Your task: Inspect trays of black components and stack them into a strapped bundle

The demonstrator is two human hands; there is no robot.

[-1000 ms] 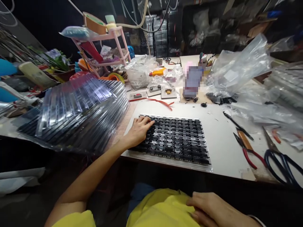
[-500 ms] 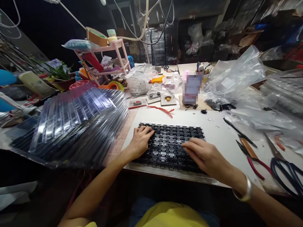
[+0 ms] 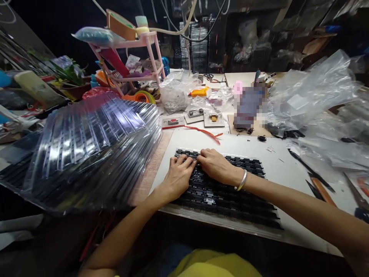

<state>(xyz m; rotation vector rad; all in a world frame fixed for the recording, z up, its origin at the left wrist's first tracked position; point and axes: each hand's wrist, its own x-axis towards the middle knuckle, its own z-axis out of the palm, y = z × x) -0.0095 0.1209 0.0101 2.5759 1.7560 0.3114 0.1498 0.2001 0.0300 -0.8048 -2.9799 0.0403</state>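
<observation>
A clear plastic tray point(image 3: 225, 225) lies flat in front of me, filled with rows of small black parts point(image 3: 245, 207) that look like connectors with pale pins. My left hand point(image 3: 177, 177) rests over the tray's left side, fingers bent and tips pressed together at the upper rows. Right beside it, my right hand point(image 3: 217, 165) reaches across the tray, its fingers closed in a pinch close to the left fingertips. Whatever either hand pinches is hidden by the fingers. A silvery bangle point(image 3: 242, 180) circles my right wrist.
Stacked clear trays point(image 3: 95, 154) fan out at left. Behind lie a red strip point(image 3: 204, 132) and small metal parts on pale pads point(image 3: 213, 120). Tweezers point(image 3: 309, 169) and an orange-handled tool point(image 3: 323, 191) lie right, near plastic bags point(image 3: 314, 100). A pink rack point(image 3: 150, 57) stands back left.
My right hand has moved left and away from me across the tray, to beside the left fingertips. The left hand stays at the tray's left side. The view has shifted slightly.
</observation>
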